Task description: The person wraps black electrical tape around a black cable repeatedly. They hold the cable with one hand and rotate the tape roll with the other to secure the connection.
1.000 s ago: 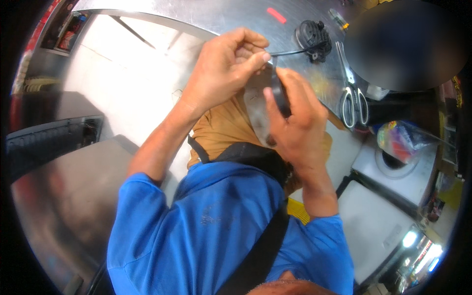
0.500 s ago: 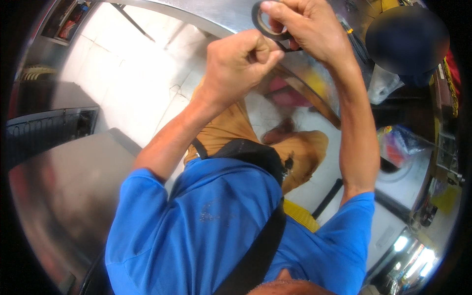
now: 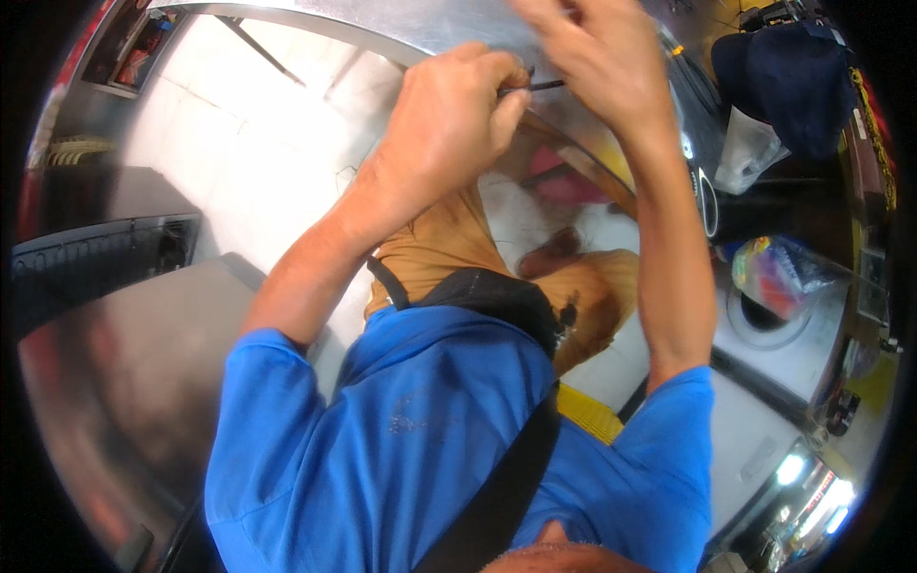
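My left hand (image 3: 454, 115) is closed, its thumb and forefinger pinching a thin black strip (image 3: 546, 86). The strip crosses the short gap between my hands and passes behind my right hand (image 3: 597, 62). That hand is curled at the top edge of the view, slightly smeared by motion, its fingertips partly cut off. The roll of black tape seen in it half a second ago is now hidden behind the fingers. Both hands are above the near edge of a shiny metal table (image 3: 411, 29).
A dark blue cap (image 3: 798, 86) and a clear plastic bag (image 3: 750, 153) are at the upper right. Below them, a colourful plastic package (image 3: 774, 277) rests on a white surface. A brown-grey panel (image 3: 143, 363) stands at my left, by pale floor tiles (image 3: 229, 124).
My right hand has shifted slightly up and turned, taking the tape roll out of sight. My left hand has moved a little left, and more of the black strip shows between them.
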Demonstrator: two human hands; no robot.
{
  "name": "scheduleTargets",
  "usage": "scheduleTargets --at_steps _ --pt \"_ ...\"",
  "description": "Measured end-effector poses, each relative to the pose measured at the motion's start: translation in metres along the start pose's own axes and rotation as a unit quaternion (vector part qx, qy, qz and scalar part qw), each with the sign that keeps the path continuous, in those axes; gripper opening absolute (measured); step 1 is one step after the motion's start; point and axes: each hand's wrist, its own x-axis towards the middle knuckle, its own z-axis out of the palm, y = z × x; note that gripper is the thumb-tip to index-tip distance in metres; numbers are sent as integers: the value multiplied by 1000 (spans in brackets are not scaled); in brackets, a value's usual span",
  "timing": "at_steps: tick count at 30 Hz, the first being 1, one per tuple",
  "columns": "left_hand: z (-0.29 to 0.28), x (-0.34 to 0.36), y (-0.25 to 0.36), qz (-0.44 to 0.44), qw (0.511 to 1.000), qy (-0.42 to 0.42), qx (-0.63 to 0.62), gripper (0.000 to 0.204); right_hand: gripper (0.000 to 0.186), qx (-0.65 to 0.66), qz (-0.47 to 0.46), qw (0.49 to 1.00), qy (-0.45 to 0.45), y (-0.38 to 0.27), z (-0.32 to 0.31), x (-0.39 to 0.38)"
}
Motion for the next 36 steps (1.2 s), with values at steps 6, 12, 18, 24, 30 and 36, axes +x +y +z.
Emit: scheduleTargets --at_steps 6,12,18,24,30,36 --pt "-15 17 8 -130 980 -117 -98 18 37 140 97 984 59 20 -1 -92" --pt "-18 27 1 -199 936 -163 -238 18 90 135 10 991 15 37 31 -90" --pt "-5 27 -19 -294 837 -143 -439 19 74 131 -35 991 1 49 47 -77" --pt "4 32 -24 -299 794 -136 -512 18 57 56 -12 998 20 30 40 -76" --pt "5 20 -12 -302 805 -160 -486 20 33 37 64 997 7 10 22 -92" --pt "4 8 7 -163 964 -136 -160 20 21 17 100 995 21 8 18 -105"
